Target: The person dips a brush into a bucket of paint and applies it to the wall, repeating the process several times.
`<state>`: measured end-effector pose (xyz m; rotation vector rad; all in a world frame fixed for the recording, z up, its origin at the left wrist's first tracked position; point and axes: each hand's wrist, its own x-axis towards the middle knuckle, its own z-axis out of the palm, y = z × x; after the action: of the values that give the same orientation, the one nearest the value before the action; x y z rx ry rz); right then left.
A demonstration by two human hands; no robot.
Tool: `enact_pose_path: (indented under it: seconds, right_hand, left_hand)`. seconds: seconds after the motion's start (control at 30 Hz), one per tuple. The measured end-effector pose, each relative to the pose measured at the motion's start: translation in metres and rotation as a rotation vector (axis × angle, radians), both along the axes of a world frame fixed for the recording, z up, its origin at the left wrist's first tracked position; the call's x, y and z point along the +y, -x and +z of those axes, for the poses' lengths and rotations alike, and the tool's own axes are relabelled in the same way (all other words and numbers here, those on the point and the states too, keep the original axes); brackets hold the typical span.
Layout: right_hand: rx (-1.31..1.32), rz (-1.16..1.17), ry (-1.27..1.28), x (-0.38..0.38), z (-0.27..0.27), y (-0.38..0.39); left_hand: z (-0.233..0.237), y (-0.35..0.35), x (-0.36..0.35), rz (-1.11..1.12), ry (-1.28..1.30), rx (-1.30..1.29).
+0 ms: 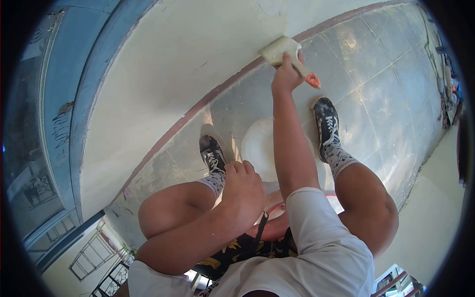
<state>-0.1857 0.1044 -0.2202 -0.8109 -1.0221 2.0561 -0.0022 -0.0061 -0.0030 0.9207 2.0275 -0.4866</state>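
My right hand (288,75) is closed around a wide paintbrush (280,49) with a pale, paint-coated head and an orange-red handle end. The brush head is against the bottom of the cream wall (168,64), by the reddish-brown strip (198,106) where wall meets floor. My left hand (244,190) is closed above the gap between my legs, fingers curled under; whatever they hold, if anything, is hidden. Just beyond it, a round whitish container or lid (258,148) sits between my shoes, partly covered by my right forearm.
My black shoes (212,152) stand on the grey tiled floor (371,79). A blue-framed window (74,99) edges the wall at left. Assorted clutter (449,91) lies along the far right edge. Below me is a red-rimmed thing (332,200), perhaps a seat.
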Motion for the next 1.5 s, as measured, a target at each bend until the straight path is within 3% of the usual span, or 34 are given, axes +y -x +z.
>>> enact_pose_path:
  seconds: [0.07,0.17,0.3,0.5,0.63,0.7,0.8,0.87,1.0,1.07,1.13,1.2,1.5]
  right_hand:
    - [0.008,0.012,-0.039,0.002,0.012,0.003]
    - [0.181,-0.094,0.169,0.015,0.059,-0.012]
    - [0.024,-0.109,0.093,0.024,0.037,-0.028]
    - [0.0,-0.016,-0.026,0.004,-0.013,0.001]
    - [0.115,-0.037,0.136,0.018,0.041,-0.002]
    - [0.114,-0.062,0.114,0.026,0.038,-0.018]
    - [0.059,-0.08,0.113,0.023,0.021,-0.027]
    - [-0.004,-0.06,0.09,0.015,0.008,-0.026]
    - [-0.016,-0.063,0.117,0.002,-0.007,-0.02]
    - [-0.082,-0.05,-0.046,-0.006,-0.018,-0.004]
    - [-0.009,-0.005,-0.045,-0.004,0.001,0.003]
    - [0.073,-0.067,0.129,0.003,0.023,-0.005]
    - [-0.032,-0.075,0.064,0.019,-0.013,-0.029]
  left_hand:
    - [-0.001,-0.001,0.0,0.037,0.0,-0.011]
    - [-0.001,0.0,-0.001,0.018,0.02,-0.025]
    - [-0.003,0.001,-0.001,0.04,0.007,0.0]
    - [-0.001,-0.001,0.001,0.029,0.002,-0.001]
    - [-0.005,-0.004,-0.006,0.003,-0.034,0.043]
    - [-0.005,-0.003,-0.006,-0.034,-0.07,0.122]
    - [-0.002,0.0,-0.002,0.04,0.005,-0.016]
    - [-0.006,-0.004,-0.005,-0.033,-0.073,0.151]
    - [-0.007,-0.005,-0.007,-0.016,-0.107,0.18]
    - [-0.008,-0.006,-0.008,-0.048,-0.123,0.215]
    - [-0.006,-0.004,-0.005,-0.031,-0.091,0.169]
    - [-0.005,-0.004,-0.006,-0.007,-0.053,0.117]
    - [-0.003,-0.001,-0.008,0.033,-0.075,0.116]
